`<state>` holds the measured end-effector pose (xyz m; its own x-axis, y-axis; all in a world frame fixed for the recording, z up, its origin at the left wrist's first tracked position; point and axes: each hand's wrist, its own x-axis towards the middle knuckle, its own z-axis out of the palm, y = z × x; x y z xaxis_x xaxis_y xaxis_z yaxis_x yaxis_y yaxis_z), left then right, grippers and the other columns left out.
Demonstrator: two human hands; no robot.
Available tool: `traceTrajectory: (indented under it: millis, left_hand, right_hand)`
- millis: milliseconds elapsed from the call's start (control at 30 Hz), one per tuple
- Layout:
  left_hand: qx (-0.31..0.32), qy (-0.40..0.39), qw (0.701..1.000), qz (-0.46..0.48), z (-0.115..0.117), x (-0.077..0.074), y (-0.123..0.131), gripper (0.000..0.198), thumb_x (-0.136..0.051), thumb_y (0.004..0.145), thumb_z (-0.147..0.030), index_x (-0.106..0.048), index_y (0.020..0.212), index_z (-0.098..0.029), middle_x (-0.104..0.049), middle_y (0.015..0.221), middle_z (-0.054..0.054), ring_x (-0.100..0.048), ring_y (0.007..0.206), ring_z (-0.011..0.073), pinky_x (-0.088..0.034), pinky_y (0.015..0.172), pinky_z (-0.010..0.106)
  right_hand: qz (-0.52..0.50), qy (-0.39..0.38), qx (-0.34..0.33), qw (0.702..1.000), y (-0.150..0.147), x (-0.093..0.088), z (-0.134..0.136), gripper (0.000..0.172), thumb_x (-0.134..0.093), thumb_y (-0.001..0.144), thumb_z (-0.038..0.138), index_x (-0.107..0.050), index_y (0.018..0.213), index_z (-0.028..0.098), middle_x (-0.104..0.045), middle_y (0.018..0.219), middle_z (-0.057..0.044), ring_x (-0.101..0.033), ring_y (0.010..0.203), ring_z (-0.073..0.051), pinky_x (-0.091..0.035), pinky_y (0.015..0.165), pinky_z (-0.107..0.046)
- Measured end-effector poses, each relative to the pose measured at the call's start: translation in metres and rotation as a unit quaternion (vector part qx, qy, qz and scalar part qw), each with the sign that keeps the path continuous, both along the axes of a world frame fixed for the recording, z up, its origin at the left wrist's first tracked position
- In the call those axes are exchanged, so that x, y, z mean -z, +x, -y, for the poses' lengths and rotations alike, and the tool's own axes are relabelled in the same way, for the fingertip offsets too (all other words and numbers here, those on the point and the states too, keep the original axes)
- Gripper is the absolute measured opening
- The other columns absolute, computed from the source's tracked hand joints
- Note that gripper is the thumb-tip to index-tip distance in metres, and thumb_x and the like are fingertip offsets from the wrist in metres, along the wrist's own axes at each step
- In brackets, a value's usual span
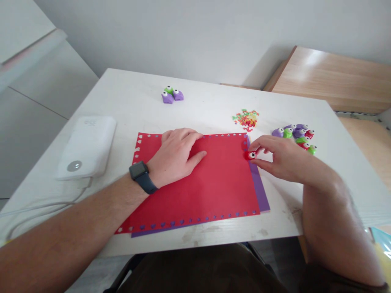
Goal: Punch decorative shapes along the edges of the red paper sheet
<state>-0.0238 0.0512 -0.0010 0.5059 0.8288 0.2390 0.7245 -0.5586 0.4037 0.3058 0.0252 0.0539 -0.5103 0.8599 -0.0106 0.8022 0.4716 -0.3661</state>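
Observation:
A red sheet of paper lies on a purple sheet that shows along the right and bottom edges. Small shaped holes run along the red sheet's borders. Flat on its upper left part rests my left hand, fingers stretched out, with a dark watch on the wrist. My right hand grips a small red craft punch between thumb and fingers at the sheet's right edge. The punch has a white round top with a dark mark.
Colourful paper cutouts are heaped behind the sheet. Several purple, green and red craft punches cluster at the right; three more stand at the back. A white device with cables lies left. Wooden furniture adjoins the white table.

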Motion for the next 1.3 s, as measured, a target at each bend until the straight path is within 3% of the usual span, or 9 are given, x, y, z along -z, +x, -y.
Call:
traceTrajectory:
  millis: [433, 1100, 1300]
  left_hand:
    - [-0.001, 0.0, 1.0, -0.002, 0.0, 0.0, -0.0002, 0.037, -0.06, 0.101, -0.041, -0.062, 0.133, -0.022, -0.068, 0.136, 0.013, -0.06, 0.131, 0.0337, -0.04, 0.115, 0.055]
    - [-0.011, 0.0, 1.0, -0.003, -0.001, -0.0016, 0.0, 0.035, -0.059, 0.102, -0.039, -0.063, 0.131, -0.02, -0.068, 0.136, 0.013, -0.061, 0.129, 0.0335, -0.042, 0.113, 0.054]
    - [-0.011, 0.009, 1.0, -0.003, -0.0052, 0.0013, 0.0002, 0.028, -0.052, 0.106, -0.029, -0.065, 0.128, -0.018, -0.071, 0.13, 0.012, -0.063, 0.125, 0.0326, -0.044, 0.11, 0.054]
  right_hand:
    - [-0.006, -0.009, -0.017, 1.0, -0.0039, 0.0024, -0.0009, 0.018, -0.066, 0.096, 0.026, -0.072, 0.114, 0.025, -0.08, 0.113, -0.006, -0.075, 0.098, -0.025, -0.059, 0.092, -0.04]
    - [-0.008, -0.001, -0.007, 1.0, -0.0064, 0.0038, -0.0006, 0.021, -0.066, 0.096, 0.024, -0.072, 0.116, 0.024, -0.08, 0.113, -0.006, -0.075, 0.099, -0.024, -0.058, 0.092, -0.039]
    - [-0.013, 0.003, -0.013, 1.0, -0.0052, 0.0074, -0.0017, 0.022, -0.066, 0.095, 0.021, -0.072, 0.116, 0.023, -0.079, 0.113, -0.006, -0.074, 0.099, -0.024, -0.057, 0.091, -0.039]
